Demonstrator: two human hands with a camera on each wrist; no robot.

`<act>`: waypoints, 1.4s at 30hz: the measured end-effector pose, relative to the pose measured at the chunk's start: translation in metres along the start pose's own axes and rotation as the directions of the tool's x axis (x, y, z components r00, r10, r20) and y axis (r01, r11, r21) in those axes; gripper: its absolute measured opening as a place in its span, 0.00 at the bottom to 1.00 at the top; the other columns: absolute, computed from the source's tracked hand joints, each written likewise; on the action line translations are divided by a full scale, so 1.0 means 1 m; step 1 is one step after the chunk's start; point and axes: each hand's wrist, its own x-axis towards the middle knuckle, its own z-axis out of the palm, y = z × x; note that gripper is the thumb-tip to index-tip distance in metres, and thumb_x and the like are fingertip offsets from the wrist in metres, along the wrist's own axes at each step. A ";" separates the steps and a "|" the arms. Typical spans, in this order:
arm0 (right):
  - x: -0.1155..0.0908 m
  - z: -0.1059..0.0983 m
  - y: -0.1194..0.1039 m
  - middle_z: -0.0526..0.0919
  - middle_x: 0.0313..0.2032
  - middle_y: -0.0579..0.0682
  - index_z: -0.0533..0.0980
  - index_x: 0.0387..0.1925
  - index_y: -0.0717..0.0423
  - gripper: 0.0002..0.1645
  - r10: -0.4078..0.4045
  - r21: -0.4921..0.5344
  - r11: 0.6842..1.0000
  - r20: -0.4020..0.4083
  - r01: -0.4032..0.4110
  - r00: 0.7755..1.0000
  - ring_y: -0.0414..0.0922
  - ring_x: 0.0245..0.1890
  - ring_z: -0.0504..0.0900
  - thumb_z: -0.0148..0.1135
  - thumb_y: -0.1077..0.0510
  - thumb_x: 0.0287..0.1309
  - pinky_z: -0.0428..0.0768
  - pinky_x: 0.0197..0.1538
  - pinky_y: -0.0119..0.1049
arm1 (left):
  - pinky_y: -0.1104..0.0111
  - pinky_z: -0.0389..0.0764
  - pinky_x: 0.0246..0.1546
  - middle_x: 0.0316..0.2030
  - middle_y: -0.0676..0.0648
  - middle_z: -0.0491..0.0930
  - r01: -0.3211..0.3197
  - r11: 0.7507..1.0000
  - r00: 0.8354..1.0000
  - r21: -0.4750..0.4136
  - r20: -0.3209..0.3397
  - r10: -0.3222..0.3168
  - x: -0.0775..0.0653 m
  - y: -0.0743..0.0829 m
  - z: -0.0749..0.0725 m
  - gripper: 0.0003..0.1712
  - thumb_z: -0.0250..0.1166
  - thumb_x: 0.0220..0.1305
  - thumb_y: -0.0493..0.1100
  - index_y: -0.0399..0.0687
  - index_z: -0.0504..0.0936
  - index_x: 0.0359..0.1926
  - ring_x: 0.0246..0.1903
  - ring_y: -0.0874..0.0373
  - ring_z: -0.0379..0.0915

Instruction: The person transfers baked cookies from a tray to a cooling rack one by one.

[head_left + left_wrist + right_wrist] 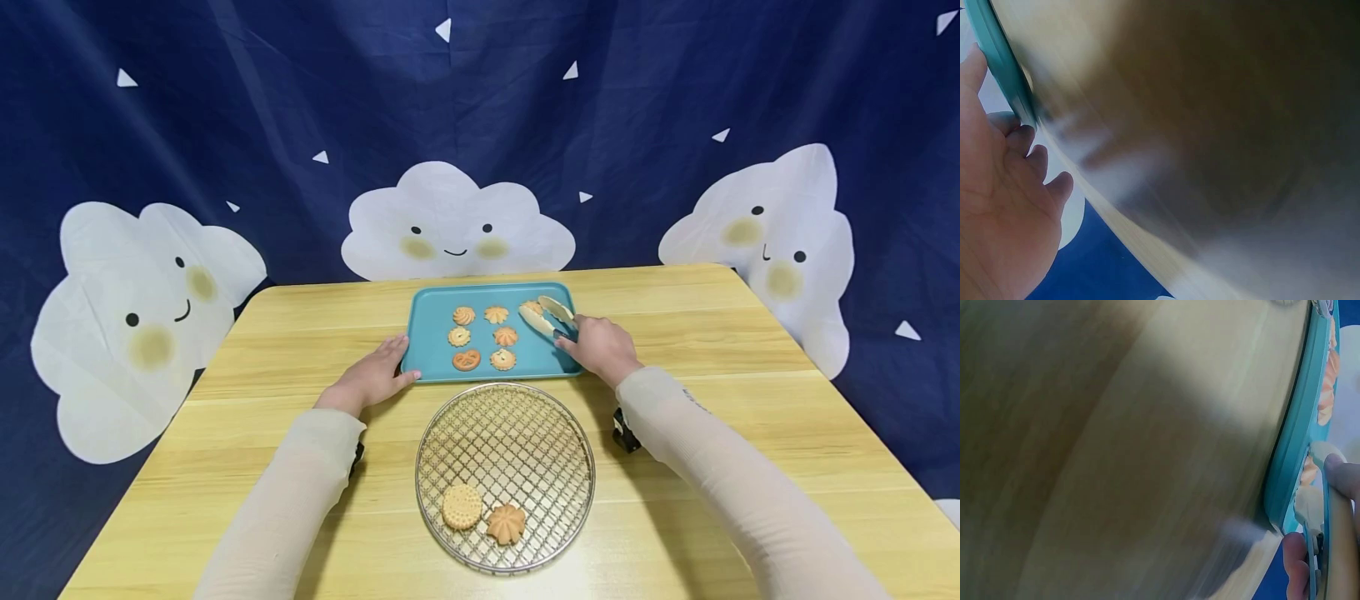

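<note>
My right hand [603,343] grips a pair of tongs [558,313] with pale tips and a dark handle. Those tips straddle a cookie [532,307] at the back right of the teal tray [431,333]; whether they pinch it I cannot tell. In the right wrist view the tongs [1310,509] reach over the tray's edge. With fingers extended, my left hand [372,375] touches the tray's left rim. Other cookies lie in two columns on the tray, among them a pretzel-shaped one [466,360], a swirled one [463,316] and a flower-shaped one [506,336].
Nearer to me, a round wire rack [517,442] stands on the wooden table [360,517]. Toward its front lie a round dotted biscuit [461,507] and a flower-shaped cookie [506,524]. A dark blue curtain [510,100] with white clouds hangs behind the table.
</note>
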 end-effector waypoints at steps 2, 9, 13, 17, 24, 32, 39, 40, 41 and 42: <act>0.000 0.000 0.000 0.79 0.50 0.65 0.63 0.68 0.60 0.43 0.002 -0.001 1.000 0.003 -0.002 1.000 0.59 0.41 0.80 0.56 0.36 0.61 0.77 0.25 0.46 | 0.50 0.47 0.69 0.73 0.38 0.42 0.001 1.000 1.000 -0.003 0.000 -0.001 0.000 0.000 0.000 0.45 0.49 0.71 0.60 0.35 0.44 0.73 0.71 0.42 0.37; 0.000 0.001 0.003 0.79 0.50 0.65 0.63 0.68 0.59 0.43 -0.005 0.005 1.000 -0.002 0.005 1.000 0.59 0.40 0.81 0.56 0.36 0.62 0.77 0.25 0.46 | 0.50 0.47 0.69 0.73 0.37 0.42 0.000 1.000 1.000 0.000 0.009 0.000 0.000 0.001 0.000 0.45 0.49 0.71 0.60 0.36 0.43 0.73 0.71 0.42 0.37; -0.001 0.001 0.006 0.81 0.45 0.63 0.64 0.68 0.57 0.42 -0.012 0.019 1.000 -0.018 0.012 1.000 0.53 0.31 0.80 0.56 0.37 0.62 0.73 0.20 0.42 | 0.50 0.47 0.69 0.73 0.37 0.42 0.001 1.000 1.000 0.000 0.008 -0.001 0.000 0.000 0.001 0.45 0.49 0.71 0.60 0.36 0.43 0.73 0.71 0.41 0.37; -0.002 0.000 0.008 0.83 0.38 0.60 0.65 0.67 0.57 0.41 -0.031 0.028 0.999 -0.054 0.033 0.998 0.51 0.25 0.79 0.57 0.36 0.61 0.71 0.17 0.41 | 0.50 0.47 0.69 0.73 0.37 0.42 -0.001 1.000 1.000 0.002 0.005 0.001 0.001 -0.001 0.001 0.45 0.49 0.71 0.60 0.35 0.44 0.73 0.71 0.41 0.37; -0.007 -0.005 0.015 0.83 0.33 0.59 0.68 0.65 0.59 0.39 -0.087 0.060 0.994 -0.125 0.095 0.988 0.52 0.25 0.79 0.58 0.38 0.61 0.72 0.20 0.44 | 0.50 0.47 0.69 0.73 0.37 0.42 0.001 1.000 1.000 0.002 0.007 -0.001 0.001 -0.002 0.001 0.45 0.49 0.71 0.60 0.35 0.44 0.73 0.71 0.41 0.37; -0.014 -0.007 0.024 0.83 0.37 0.60 0.67 0.66 0.58 0.40 -0.146 0.078 0.983 -0.220 0.166 0.965 0.54 0.28 0.80 0.60 0.39 0.60 0.73 0.22 0.46 | 0.50 0.47 0.69 0.73 0.38 0.42 0.002 1.000 1.000 0.008 0.006 -0.002 0.000 -0.002 0.001 0.45 0.48 0.71 0.60 0.35 0.44 0.73 0.71 0.42 0.37; -0.023 -0.007 0.029 0.81 0.46 0.63 0.67 0.65 0.59 0.41 -0.211 0.064 0.970 -0.267 0.236 0.940 0.57 0.34 0.82 0.59 0.37 0.60 0.76 0.25 0.49 | 0.50 0.47 0.69 0.73 0.37 0.42 0.001 1.000 1.000 0.004 0.008 -0.001 0.000 -0.002 0.000 0.45 0.48 0.71 0.60 0.35 0.44 0.73 0.71 0.41 0.37; -0.025 -0.006 0.030 0.81 0.47 0.63 0.67 0.65 0.59 0.41 -0.224 0.058 0.967 -0.271 0.249 0.936 0.56 0.33 0.81 0.59 0.37 0.60 0.76 0.24 0.49 | 0.50 0.47 0.69 0.73 0.37 0.42 0.003 1.000 1.000 0.003 0.010 -0.003 0.000 -0.002 0.000 0.45 0.48 0.71 0.60 0.35 0.44 0.73 0.71 0.41 0.37; -0.026 -0.006 0.031 0.81 0.47 0.62 0.68 0.65 0.59 0.41 -0.237 0.054 0.964 -0.276 0.261 0.932 0.55 0.30 0.81 0.59 0.36 0.59 0.75 0.23 0.47 | 0.50 0.47 0.69 0.73 0.37 0.42 0.003 1.000 1.000 0.004 0.010 -0.003 0.000 -0.002 0.000 0.45 0.48 0.71 0.60 0.35 0.44 0.73 0.71 0.41 0.37; -0.028 -0.005 0.031 0.82 0.43 0.62 0.68 0.65 0.59 0.41 -0.249 0.054 0.960 -0.278 0.274 0.928 0.54 0.27 0.80 0.59 0.37 0.59 0.74 0.22 0.46 | 0.50 0.46 0.69 0.73 0.37 0.42 0.003 1.000 1.000 0.007 0.011 -0.003 0.000 -0.003 0.001 0.45 0.48 0.71 0.60 0.35 0.44 0.73 0.71 0.41 0.36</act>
